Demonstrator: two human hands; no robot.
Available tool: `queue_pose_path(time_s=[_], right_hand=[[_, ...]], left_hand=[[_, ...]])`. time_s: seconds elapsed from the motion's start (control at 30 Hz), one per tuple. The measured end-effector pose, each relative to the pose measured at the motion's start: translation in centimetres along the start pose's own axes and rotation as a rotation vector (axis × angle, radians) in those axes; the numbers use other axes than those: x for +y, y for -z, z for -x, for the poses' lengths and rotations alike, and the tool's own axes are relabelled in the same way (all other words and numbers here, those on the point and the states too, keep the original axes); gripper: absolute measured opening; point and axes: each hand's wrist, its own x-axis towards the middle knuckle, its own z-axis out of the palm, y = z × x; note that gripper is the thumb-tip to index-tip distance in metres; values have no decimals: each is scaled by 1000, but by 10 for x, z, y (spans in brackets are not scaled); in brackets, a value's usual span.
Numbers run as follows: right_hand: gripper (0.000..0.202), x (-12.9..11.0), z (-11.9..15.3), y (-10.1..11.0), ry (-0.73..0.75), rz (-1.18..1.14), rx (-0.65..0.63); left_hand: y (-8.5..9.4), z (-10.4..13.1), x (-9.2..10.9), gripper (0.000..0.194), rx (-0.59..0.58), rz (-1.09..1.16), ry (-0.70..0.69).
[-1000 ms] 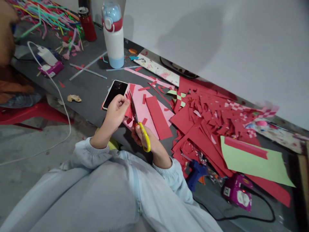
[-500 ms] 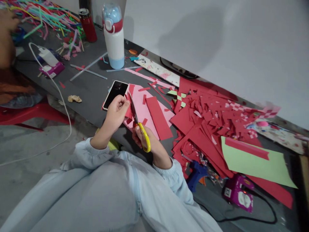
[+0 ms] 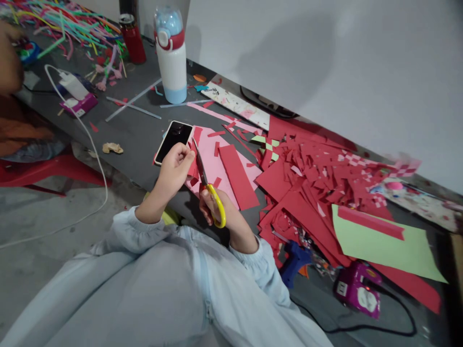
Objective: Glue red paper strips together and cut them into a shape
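Observation:
My left hand (image 3: pixel 176 166) pinches a small piece of red paper (image 3: pixel 193 168) between thumb and fingers, just in front of a phone (image 3: pixel 174 137) lying on the table. In my right hand (image 3: pixel 214 206) are scissors (image 3: pixel 203 176) with yellow handles, their blades pointing away from me beside the red paper. The blades look nearly closed. Under and beyond the hands lies a pink sheet (image 3: pixel 209 139) with red scraps on it. A red paper strip (image 3: pixel 238 177) rests on its right part.
Red paper scraps (image 3: pixel 314 168) heap up to the right, with a green sheet (image 3: pixel 390 246), a blue glue gun (image 3: pixel 294 262) and a purple power socket (image 3: pixel 358 289). A bottle (image 3: pixel 173 67) and a red can (image 3: pixel 132 41) stand at the back. Another person's arm (image 3: pixel 9 60) shows at left.
My hands, the scissors and the red paper hold almost the same place. At the far left the other person's arm has shifted slightly.

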Motion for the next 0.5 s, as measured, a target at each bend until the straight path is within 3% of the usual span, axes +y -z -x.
queue_pose_path(time_s=[0.27, 0.5], right_hand=[[48, 14, -3, 3, -1, 15, -7], [53, 6, -3, 0, -36, 12, -11]], left_hand=[[1, 0, 0, 22, -8, -2, 1], [2, -1, 0, 23, -7, -39, -15]])
